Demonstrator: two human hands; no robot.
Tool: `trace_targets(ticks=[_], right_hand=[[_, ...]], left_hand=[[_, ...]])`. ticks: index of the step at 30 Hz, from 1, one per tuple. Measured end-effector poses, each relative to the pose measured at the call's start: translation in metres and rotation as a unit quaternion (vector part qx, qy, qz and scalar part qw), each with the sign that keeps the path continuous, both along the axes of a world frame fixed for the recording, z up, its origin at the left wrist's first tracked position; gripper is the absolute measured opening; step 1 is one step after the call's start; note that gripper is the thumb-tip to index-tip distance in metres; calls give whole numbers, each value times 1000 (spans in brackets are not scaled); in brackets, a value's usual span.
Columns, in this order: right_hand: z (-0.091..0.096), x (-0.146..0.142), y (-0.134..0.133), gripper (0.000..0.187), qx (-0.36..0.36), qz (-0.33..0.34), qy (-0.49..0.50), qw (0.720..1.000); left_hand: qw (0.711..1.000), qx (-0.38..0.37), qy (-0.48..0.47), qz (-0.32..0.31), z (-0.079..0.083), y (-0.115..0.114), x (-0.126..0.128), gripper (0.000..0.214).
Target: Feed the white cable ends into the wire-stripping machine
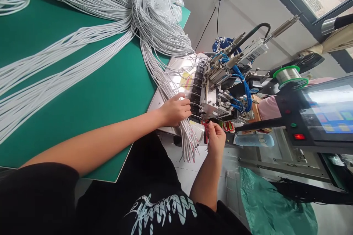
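Note:
My left hand (175, 109) rests on a bundle of thin grey cables (162, 49) where they meet the black slotted fixture (197, 88) of a small machine (223, 84); its fingers are curled round one cable by the slots. My right hand (216, 137) sits just below the fixture, thumb and fingers pinched on a small wire end that I cannot make out clearly. Stripped cable ends with red cores (190, 147) hang down between my two hands.
A green mat (104, 91) carries long runs of grey cable. The machine has blue hoses (242, 84) and a solder spool (289, 75). A touch screen panel (328, 112) with a red button stands at right. Green plastic sheet (270, 205) lies below.

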State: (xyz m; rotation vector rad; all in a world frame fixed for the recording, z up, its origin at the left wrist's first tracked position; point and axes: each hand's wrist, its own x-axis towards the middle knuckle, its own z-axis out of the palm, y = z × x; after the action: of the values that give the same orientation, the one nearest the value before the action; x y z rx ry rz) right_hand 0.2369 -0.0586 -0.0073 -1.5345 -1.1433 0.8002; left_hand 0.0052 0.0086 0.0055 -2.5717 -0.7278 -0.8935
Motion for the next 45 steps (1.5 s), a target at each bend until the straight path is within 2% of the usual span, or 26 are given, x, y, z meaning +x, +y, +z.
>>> trace_targets(ticks=[3, 7, 9, 12, 16, 19, 24, 29, 32, 34, 36, 39, 42, 45], right_hand=[[28, 0, -18, 31, 11, 64, -84, 994], [54, -6, -37, 25, -64, 205, -207, 954], [57, -9, -42, 24, -87, 238, -231, 939], [54, -11, -42, 22, -87, 257, -248, 930], [53, -10, -39, 20, -52, 238, -252, 937], [57, -10, -38, 21, -49, 228, -242, 942], [63, -14, -39, 25, -104, 316, -222, 917], [61, -13, -39, 27, -126, 283, -203, 929], [60, -10, -41, 25, -135, 305, -198, 922], [60, -9, -41, 24, -121, 303, -179, 928], [58, -7, -39, 23, -89, 253, -146, 952], [50, -7, -30, 24, -31, 129, -73, 989], [38, -13, -16, 26, 18, 45, 3, 999], [29, -24, -3, 28, 54, 7, 59, 997]], left_hand=[[1000, -4, 3, 0, 0, 0, 0, 8], [999, -46, 4, 30, -1, -1, 1, 10], [997, -57, -3, 45, -1, -1, 2, 17], [999, -35, -9, 32, -1, 0, 3, 20], [1000, 7, -5, -26, 2, 1, 3, 24], [999, 15, -2, -42, 4, 1, 2, 27], [999, 14, -5, -42, 7, 0, 1, 26], [998, 27, -10, -51, 7, 1, 1, 25], [997, 43, -21, -60, 6, 2, 0, 25], [997, 44, -24, -67, 6, 2, 0, 25], [996, 33, -26, -73, 6, 2, -1, 25], [996, 16, -43, -78, 6, 2, -2, 20], [996, 12, -59, -68, 5, 1, -1, 22], [997, 15, -50, -49, 4, 1, 1, 30]])
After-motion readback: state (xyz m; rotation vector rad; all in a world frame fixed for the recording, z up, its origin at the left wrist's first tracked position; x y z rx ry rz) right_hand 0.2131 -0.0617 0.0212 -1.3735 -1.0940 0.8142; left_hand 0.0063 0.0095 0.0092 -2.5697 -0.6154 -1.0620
